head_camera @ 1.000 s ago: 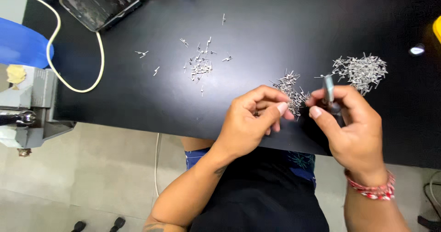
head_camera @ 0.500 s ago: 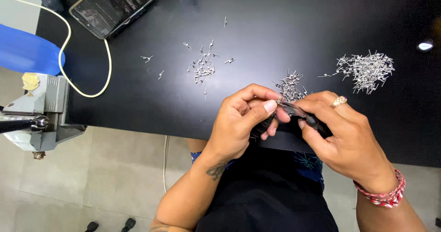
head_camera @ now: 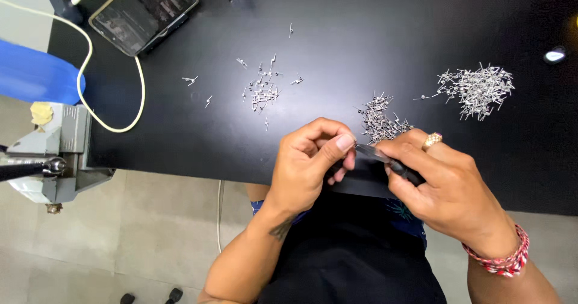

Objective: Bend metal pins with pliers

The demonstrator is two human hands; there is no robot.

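While the left hand (head_camera: pixel 310 162) pinches something too small to make out between thumb and forefinger, its grip closed tight just short of the table (head_camera: pixel 373 51) edge, a tiny metal part could easily slip and drop to the floor below. Just right of that hand, the right hand (head_camera: pixel 442 186) is wrapped firmly around a dark-handled tool (head_camera: pixel 385 162), tip meeting the left fingertips; a slip might jab a finger. Beyond the left hand's knuckles sits a pile of metal pins (head_camera: pixel 380 120), which a careless wrist might scatter.
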